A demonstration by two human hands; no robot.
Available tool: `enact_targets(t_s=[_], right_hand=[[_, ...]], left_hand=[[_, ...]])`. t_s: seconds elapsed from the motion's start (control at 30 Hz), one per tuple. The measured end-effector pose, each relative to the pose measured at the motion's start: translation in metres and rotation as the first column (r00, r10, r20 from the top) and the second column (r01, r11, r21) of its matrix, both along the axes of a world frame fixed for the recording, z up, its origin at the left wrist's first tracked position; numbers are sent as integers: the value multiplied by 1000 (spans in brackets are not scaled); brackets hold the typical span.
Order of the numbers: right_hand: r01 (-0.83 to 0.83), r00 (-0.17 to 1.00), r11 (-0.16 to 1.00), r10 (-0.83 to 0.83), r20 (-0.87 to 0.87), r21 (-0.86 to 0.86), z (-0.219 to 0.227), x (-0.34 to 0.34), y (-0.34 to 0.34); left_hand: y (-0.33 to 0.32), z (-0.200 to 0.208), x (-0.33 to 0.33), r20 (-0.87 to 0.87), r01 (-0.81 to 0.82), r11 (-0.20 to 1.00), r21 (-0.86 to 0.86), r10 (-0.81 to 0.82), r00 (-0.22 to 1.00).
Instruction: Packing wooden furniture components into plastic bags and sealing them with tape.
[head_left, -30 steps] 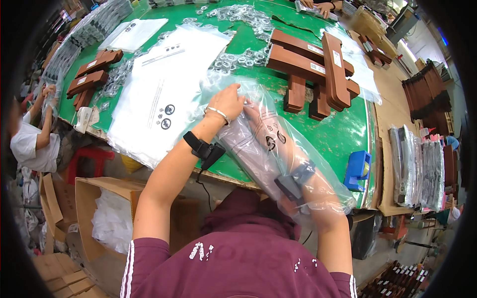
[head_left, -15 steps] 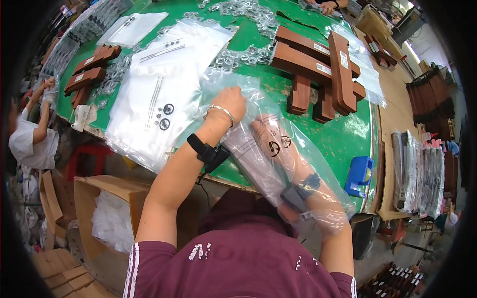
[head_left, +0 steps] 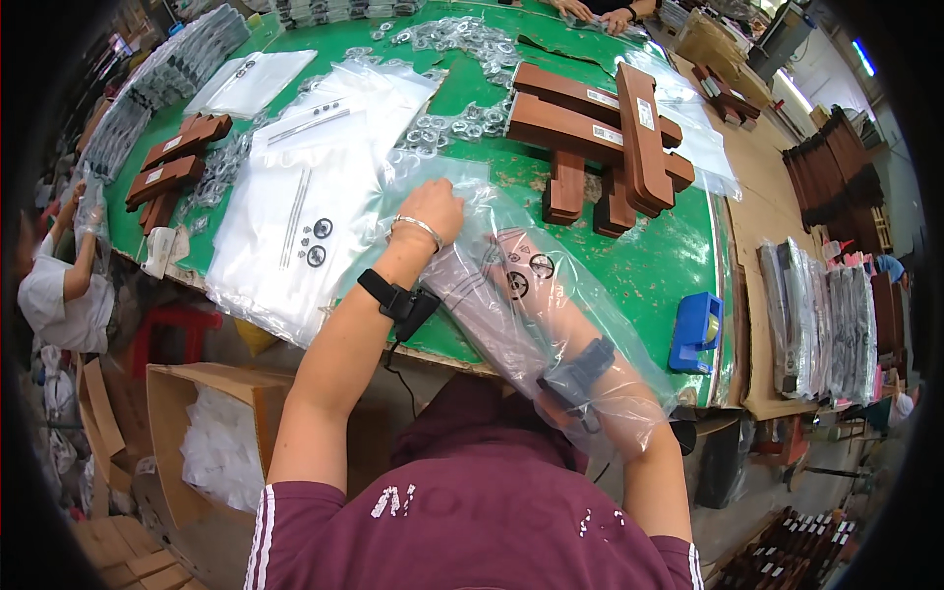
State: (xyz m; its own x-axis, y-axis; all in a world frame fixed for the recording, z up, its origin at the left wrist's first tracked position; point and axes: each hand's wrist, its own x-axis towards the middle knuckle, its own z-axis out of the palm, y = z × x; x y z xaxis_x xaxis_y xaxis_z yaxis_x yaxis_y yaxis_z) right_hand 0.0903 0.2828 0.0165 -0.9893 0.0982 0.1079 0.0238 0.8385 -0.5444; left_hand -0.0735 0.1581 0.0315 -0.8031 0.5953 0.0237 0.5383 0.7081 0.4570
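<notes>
A large clear plastic bag with black printed marks lies slantwise over the near edge of the table. My left hand is closed on the film at the bag's far end, its fingers curled inward. My right hand and most of its forearm are inside the bag, with a dark wrist strap showing through. Print and creases blur the right fingers. Beside that forearm, a long brownish-pink shape shows through the film; its kind is unclear. A stack of flat clear bags lies left of my left hand.
Brown wooden pieces are stacked crosswise at the right, with more brown pieces at left. A blue tape dispenser stands near the right edge. Bagged metal fittings lie behind. An open cardboard box sits below. Co-workers' hands show beyond.
The whole view has shifted, so the table's things appear a little farther left. Both hands keep nearly the same places on and in the bag.
</notes>
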Motion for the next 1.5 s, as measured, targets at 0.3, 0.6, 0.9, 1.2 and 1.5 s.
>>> enact_targets(t_s=[0.3, 0.6, 0.9, 1.2, 1.5], right_hand=[[-43, 995, 970, 62, 75, -237, 11, 41, 5], [318, 914, 555, -396, 92, -769, 16, 252, -2], [351, 697, 227, -711, 91, -908, 33, 264, -38], [406, 669, -38, -668, 325, -913, 48, 233, -17], [789, 358, 249, -930, 89, -562, -17, 241, 0]], left_hand=[[0, -4, -3, 13, 7, 993, -120, -6, 1000], [-2, -7, -13, -12, 52, 998, -34, -53, 999], [-5, -14, -40, -25, -15, 992, 126, 18, 1000], [0, -23, -47, 151, -57, 986, 157, 33, 988], [8, -9, -36, 93, -72, 995, 66, 65, 994]])
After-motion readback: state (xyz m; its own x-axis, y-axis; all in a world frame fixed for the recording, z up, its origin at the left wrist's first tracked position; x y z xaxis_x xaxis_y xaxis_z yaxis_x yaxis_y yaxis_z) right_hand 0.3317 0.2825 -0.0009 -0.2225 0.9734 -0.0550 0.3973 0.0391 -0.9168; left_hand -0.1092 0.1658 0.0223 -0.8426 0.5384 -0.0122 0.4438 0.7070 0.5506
